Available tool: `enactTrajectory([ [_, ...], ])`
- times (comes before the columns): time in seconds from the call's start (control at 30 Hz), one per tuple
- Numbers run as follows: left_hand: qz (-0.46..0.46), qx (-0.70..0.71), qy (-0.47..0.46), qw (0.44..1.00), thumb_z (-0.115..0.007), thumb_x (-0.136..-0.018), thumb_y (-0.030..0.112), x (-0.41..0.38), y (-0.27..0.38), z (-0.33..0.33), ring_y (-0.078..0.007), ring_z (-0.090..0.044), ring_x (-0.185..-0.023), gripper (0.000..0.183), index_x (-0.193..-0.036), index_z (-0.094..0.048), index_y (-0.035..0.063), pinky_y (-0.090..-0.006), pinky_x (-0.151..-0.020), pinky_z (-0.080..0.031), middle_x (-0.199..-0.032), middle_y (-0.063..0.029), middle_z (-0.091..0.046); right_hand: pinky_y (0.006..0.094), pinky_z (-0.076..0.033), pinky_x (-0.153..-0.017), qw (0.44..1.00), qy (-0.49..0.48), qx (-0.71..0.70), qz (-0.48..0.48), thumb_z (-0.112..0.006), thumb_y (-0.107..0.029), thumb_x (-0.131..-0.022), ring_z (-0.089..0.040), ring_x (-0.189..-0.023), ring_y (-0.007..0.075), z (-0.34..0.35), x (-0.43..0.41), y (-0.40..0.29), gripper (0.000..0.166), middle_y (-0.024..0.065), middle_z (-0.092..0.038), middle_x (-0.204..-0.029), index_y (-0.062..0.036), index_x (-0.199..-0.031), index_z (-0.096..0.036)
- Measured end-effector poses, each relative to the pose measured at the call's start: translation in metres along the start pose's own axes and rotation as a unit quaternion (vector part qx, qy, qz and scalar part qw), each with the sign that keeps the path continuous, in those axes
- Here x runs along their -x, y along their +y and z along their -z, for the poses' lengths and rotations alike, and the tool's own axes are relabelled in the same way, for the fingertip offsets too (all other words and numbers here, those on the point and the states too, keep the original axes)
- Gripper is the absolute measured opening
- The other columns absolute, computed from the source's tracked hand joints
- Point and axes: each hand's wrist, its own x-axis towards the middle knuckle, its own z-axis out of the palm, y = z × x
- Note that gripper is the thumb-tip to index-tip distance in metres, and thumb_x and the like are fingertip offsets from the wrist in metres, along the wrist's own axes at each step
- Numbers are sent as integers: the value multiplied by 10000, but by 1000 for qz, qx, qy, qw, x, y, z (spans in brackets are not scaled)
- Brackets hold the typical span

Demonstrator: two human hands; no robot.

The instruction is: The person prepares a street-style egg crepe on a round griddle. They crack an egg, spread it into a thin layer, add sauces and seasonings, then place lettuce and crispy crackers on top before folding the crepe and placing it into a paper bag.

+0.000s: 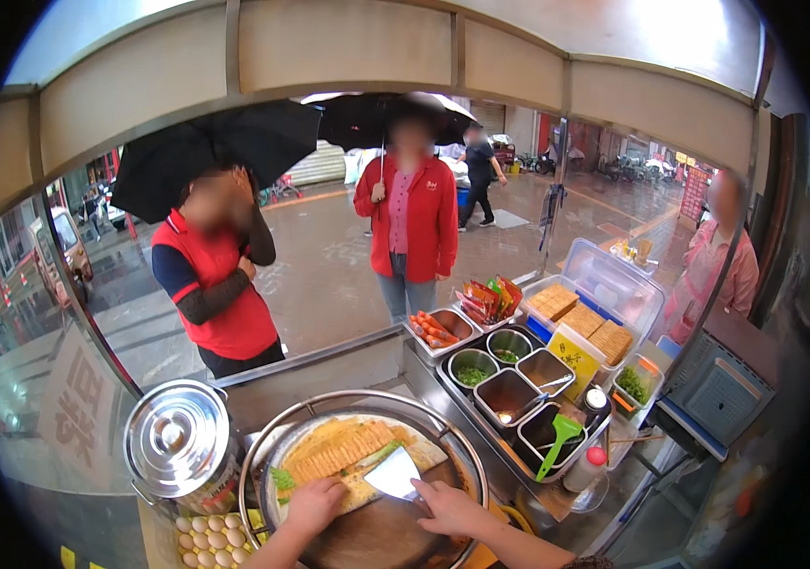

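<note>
A thin crepe [356,495] lies on a round griddle [369,540], its near edge folded over. On it rest a long crisp ridged cracker [341,451], lettuce [282,479] and a strip of greenish filling. My left hand [316,506] has its fingers curled at the crepe's near left edge. In my right hand [447,508] is a wide metal scraper [394,474], its bright blade laid against the crepe's near right side. The scraper's handle is mostly hidden under my fingers.
A metal rail [477,466] rings the griddle. Left stand a lidded steel pot [176,437] and eggs [209,538]. At right are sauce tubs [508,395], a green brush [560,437], a red-capped bottle [586,469], sausages [433,331] and crackers [579,320]. People stand beyond the counter.
</note>
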Motion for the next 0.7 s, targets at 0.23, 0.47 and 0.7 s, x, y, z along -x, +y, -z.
enactTrajectory([
  [0.23,123,63,-61,989,-560,-795,129,-9,-18,-2,-358,-601,-754,78,-781,-607,68,-441,-655,-490,-779,-143,-616,415,-515,-526,983,38,176,-11,-560,-156,-806,-618,-611,314,-31,21,10,467,169,-585,-797,-41,-1256,-514],
  [0.47,185,-78,12,979,-621,-778,146,-88,-83,2,-285,-621,-908,202,-967,-658,84,-401,-798,-508,-930,-87,-651,423,-521,-572,988,0,149,-31,-599,-193,-816,-614,-621,338,-5,15,-24,477,168,-583,-808,-49,-1263,-513],
  [0.7,271,-170,-95,942,-546,-806,135,-120,-95,-36,-270,-629,-906,131,-859,-661,100,-408,-776,-498,-931,-96,-647,423,-520,-577,990,-9,136,-40,-591,-183,-822,-614,-622,340,0,12,-28,478,173,-582,-823,-26,-1267,-514],
])
